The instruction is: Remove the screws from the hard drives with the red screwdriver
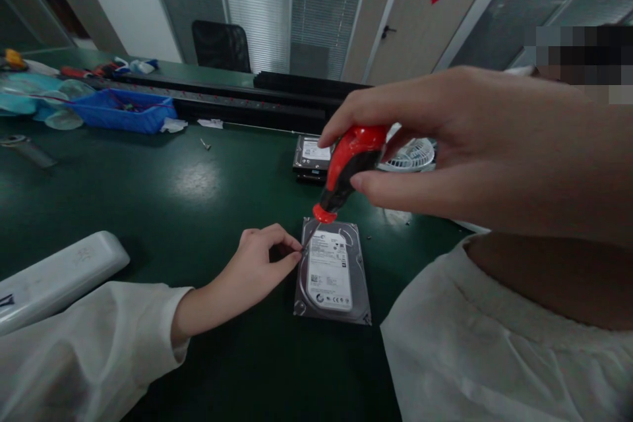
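Note:
A hard drive (330, 270) with a white label lies flat on the green table in front of me. My right hand (420, 145) grips a red and black screwdriver (352, 161) by its handle. The screwdriver slants down and left, its thin shaft reaching the drive's upper left edge. Thumb and forefinger of my left hand (267, 260) are pinched together at that same edge, right by the shaft's tip. Whatever sits between those fingertips is too small to make out. Behind the screwdriver, partly covered by my right hand, is a stack of hard drives (311, 155).
A blue bin (126, 112) stands at the back left beside plastic bags and tools. A white oblong case (64, 270) lies at the left. Further back are a small white fan (410, 155) and a long black rail (237, 105). Another person is at the right edge.

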The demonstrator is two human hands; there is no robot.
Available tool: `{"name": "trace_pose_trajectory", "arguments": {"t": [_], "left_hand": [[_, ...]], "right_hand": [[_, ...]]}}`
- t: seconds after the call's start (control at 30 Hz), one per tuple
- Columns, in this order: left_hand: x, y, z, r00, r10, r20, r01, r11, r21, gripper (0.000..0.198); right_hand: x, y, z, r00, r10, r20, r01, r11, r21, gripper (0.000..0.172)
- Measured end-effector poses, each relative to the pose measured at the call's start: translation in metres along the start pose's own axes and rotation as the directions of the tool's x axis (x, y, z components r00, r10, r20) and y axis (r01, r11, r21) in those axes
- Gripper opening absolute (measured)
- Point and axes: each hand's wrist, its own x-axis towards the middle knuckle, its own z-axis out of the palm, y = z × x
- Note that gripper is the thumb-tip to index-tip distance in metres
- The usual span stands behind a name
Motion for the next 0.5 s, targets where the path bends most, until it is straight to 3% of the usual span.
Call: {"name": "trace_pose_trajectory", "arguments": {"t": [0.2, 0.37, 0.5], "left_hand": [[-0.0013, 0.0061, -0.0031, 1.0, -0.018, 0.007, 0.018, 1.0, -0.021, 0.011], [-0.002, 0.0066, -0.0036, 0.999, -0.041, 0.014, 0.041, 0.999, -0.012, 0.012], [-0.002, 0.004, -0.0035, 0.999, -0.05, 0.005, 0.05, 0.997, -0.05, 0.014]], "right_hand": [[0.0002, 0.0048, -0.0005, 0.996, -0.09, 0.025, 0.092, 0.991, -0.098, 0.052], [-0.0006, 0.0053, 0.0002, 0.979, -0.202, 0.001, 0.2, 0.972, -0.126, 0.035], [-0.0035, 0.0069, 0.0003, 0.993, -0.107, 0.046, 0.11, 0.99, -0.085, 0.048]]}}
